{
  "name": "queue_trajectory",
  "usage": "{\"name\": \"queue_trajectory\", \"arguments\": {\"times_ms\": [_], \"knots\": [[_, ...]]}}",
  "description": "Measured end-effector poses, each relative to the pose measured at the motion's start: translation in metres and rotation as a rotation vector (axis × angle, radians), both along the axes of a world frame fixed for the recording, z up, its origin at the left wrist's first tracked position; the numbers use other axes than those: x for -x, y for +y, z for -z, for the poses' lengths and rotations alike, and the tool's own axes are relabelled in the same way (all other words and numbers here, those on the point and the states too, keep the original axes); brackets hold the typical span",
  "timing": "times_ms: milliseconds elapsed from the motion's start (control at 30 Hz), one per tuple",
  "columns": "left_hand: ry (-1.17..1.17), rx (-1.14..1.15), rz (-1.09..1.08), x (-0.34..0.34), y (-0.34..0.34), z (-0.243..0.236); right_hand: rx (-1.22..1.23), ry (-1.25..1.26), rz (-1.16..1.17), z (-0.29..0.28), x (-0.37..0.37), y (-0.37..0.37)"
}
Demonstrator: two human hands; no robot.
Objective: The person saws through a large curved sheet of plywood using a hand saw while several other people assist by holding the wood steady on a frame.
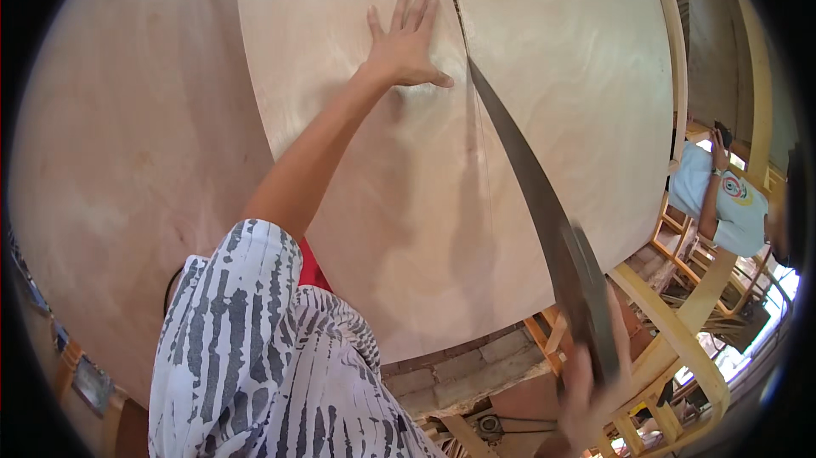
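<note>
I note a long steel saw blade (544,220) running diagonally from the lower right up to a tip that meets the seam between two pale plywood sheets. The tip sits just to the right of the left hand's thumb, near it but not touching it as far as I can see. The blade appears laid along the seam so that its edge follows the join; I offer that as a judgement, since motion blur softens its lower part.

The left hand (406,39) lies flat on the left plywood sheet (340,118), fingers (399,11) spread apart and pointing up, palm pressed to the wood. I read this as bracing the sheet against the blade's pull, with the fingers kept clear to the left of the cutting line.

The right hand (591,386) is at the lower end of the blade, blurred. Its fingers seem closed around the handle end, though I cannot make out the handle itself.

The right plywood sheet (578,75) lies beyond the blade, away from the left fingers. Further right, well apart from both hands, another person in a light blue shirt (722,199) stands among curved wooden frames (680,335). Below the sheets, brickwork (459,369) shows.
</note>
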State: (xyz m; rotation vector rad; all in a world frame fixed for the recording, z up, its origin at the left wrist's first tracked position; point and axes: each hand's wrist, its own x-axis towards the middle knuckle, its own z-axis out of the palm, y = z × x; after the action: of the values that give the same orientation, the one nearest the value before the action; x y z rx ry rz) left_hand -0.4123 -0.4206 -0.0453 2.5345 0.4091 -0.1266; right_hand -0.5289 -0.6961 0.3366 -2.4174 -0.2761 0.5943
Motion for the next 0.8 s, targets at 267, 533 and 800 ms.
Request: {"name": "queue_trajectory", "arguments": {"times_ms": [267, 533, 800], "knots": [[0.002, 0.049, 0.043, -0.008, -0.013, 0.006, 0.073, -0.096, -0.115, 0.186, -0.120, 0.086], [0.009, 0.002, -0.011, 0.002, -0.005, 0.008, 0.077, -0.013, 0.010, -0.018, 0.002, -0.017], [-0.043, 0.026, 0.025, -0.007, -0.016, 0.005, -0.022, -0.021, -0.054, 0.205, -0.122, 0.070]]}}
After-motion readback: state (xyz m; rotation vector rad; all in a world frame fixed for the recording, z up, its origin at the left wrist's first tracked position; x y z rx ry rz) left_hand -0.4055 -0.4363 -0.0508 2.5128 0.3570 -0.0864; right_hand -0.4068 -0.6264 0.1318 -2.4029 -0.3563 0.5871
